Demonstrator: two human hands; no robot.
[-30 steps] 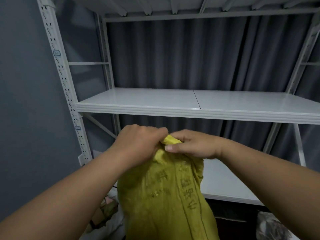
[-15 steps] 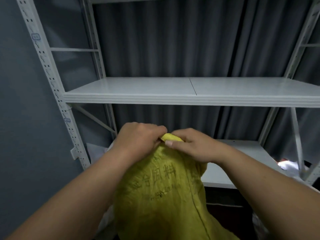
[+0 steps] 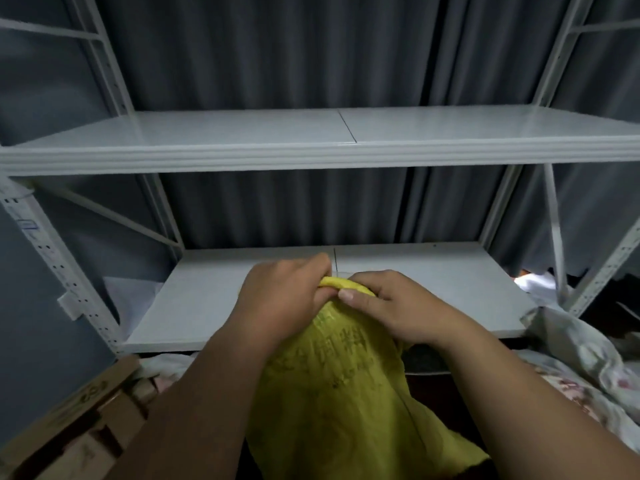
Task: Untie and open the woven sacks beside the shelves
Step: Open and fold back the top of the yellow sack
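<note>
The fingers [image 3: 349,295] of both hands curl round the bunched neck of the yellow woven sack [image 3: 341,386]: left hand [image 3: 282,299] and right hand [image 3: 398,306] meet at its top. The sack stands just before the lower shelf [image 3: 450,282], cardboard boxes [image 3: 72,417] to its left.

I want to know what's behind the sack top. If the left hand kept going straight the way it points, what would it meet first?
The left hand points forward and right, gripping the bunched top of the yellow sack. Going on, it would probably meet the right hand first, fingertips nearly touching; beyond lies the lower shelf. Depth is unclear.
</note>
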